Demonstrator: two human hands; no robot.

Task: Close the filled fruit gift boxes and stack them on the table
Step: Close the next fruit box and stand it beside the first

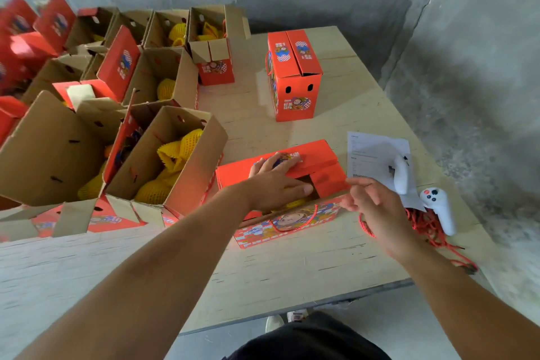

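both hands work one red box (309,161): left hand (274,181) presses its flap flat-fingered, right hand (371,204) hovers loose-fingered.

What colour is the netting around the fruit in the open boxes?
Yellow. The foam netting shows best in the head view, inside the open box nearest the left hand.

A bright red cardboard gift box (295,79) with a blue-and-white checked cartoon print stands at one o'clock; yellow foam-netted fruit (175,152) fills brown-lined open cartons at ten o'clock; pale wooden worktop (292,266).
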